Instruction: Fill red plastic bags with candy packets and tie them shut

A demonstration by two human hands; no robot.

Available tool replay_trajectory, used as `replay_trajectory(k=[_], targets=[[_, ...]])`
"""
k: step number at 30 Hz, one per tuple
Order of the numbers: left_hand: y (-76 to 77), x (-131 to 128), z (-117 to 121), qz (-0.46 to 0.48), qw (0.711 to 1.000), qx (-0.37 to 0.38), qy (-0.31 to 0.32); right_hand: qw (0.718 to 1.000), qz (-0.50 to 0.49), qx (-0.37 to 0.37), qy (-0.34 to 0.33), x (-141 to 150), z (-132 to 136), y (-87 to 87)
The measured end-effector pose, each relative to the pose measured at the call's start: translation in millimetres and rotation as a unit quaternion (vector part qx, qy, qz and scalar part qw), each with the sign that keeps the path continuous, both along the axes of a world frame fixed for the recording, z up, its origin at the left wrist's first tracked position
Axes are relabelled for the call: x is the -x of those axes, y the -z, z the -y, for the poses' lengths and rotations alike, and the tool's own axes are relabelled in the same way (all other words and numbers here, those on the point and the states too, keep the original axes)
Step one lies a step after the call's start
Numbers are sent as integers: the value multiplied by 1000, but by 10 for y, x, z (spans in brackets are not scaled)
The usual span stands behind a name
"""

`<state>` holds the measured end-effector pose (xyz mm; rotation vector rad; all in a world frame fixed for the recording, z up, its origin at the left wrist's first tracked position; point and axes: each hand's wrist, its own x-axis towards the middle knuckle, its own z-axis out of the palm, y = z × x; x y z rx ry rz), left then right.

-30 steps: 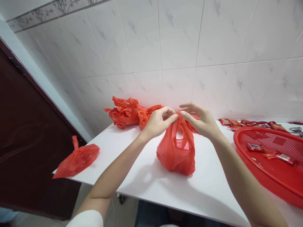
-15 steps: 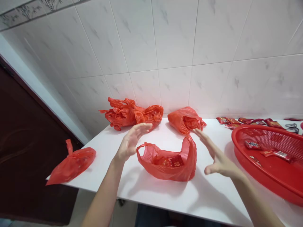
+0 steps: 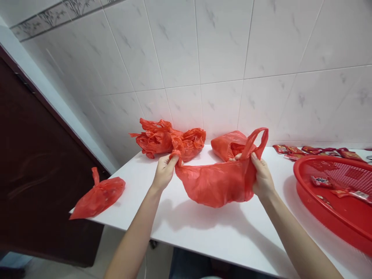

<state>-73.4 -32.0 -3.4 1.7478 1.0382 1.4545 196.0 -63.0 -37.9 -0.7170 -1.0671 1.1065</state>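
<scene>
Red plastic carrier bag (image 3: 213, 186) hangs between our hands, its belly sagging just above the white surface (image 3: 221, 240) (we cannot see into it from here). Our left hand (image 3: 164, 172) is closed around one bunched handle, and our right hand (image 3: 263, 179) grips the base of the other handle, whose loop stands up above the fingers. Behind the bag, a crumpled heap of red bags (image 3: 167, 139) lies against the tiled wall (image 3: 203, 50), with another open red bag (image 3: 229, 145) close behind our right hand. A closed red bag (image 3: 99, 197) sits at the surface's left edge, by a dark door (image 3: 37, 155). To the right, a red mesh basket (image 3: 295, 170) holds a few red packets (image 3: 321, 181), and more packets (image 3: 316, 152) lie along the wall.
</scene>
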Motion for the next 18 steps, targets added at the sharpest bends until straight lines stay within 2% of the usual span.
replay_trajectory(k=[2, 4, 9, 11, 15, 18], targets=[[-58, -42, -48, -16, 1000, -3, -24, 999, 24, 6, -21, -9, 16, -47], [-86, -94, -101, -42, 999, 7, -22, 998, 43, 9, -38, -4, 22, -53], [-140, -153, -195, -37, 999, 3, -36, 999, -10, 29, -9, -5, -17, -6], [-192, -155, -186, -46, 998, -12, -42, 998, -32, 48, -4, -4, -29, 26], [-330, -173, -106, -88, 995, -35, -13, 995, -54, 77, -28, 23, -31, 82], [-423, -195, -72, -118, 990, -61, -41, 995, -64, 63, -39, 62, -31, 78]])
